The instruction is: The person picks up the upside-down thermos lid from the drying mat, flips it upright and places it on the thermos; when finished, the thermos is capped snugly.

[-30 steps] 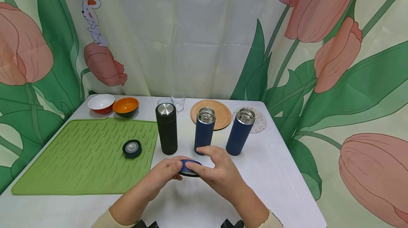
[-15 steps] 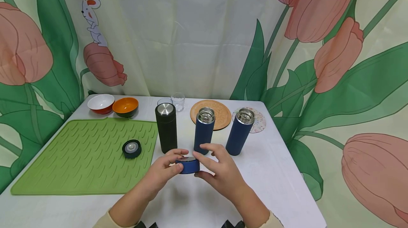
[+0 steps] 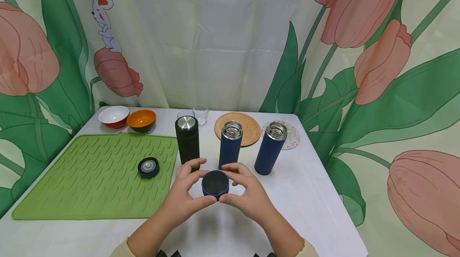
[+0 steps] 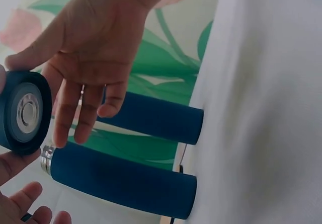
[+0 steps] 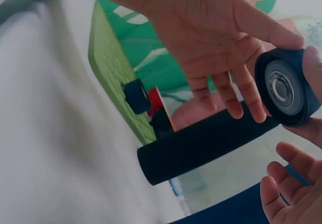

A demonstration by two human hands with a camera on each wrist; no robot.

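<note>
Both hands hold a round dark-blue lid (image 3: 215, 184) over the white table, in front of the flasks. My left hand (image 3: 204, 182) pinches its left rim and my right hand (image 3: 228, 182) its right rim, each with thumb below and fingers above. The lid's flat outer face is turned towards me. Its inner side with a metal insert shows in the left wrist view (image 4: 25, 113) and in the right wrist view (image 5: 287, 85). Behind stand two open blue flasks (image 3: 230, 147) (image 3: 270, 150) and a black flask (image 3: 187, 145) with a steel top.
A second dark lid (image 3: 148, 167) lies on the green ribbed mat (image 3: 90, 181) at the left. A white bowl (image 3: 114, 115), an orange bowl (image 3: 141, 120) and a small glass (image 3: 200, 114) stand at the back. A wooden coaster (image 3: 250, 129) and a patterned coaster (image 3: 293, 135) lie behind the blue flasks.
The hands have turned the blue lid from lying tilted and edge-on to facing me flat. Both hands moved slightly forwards towards the flasks.
</note>
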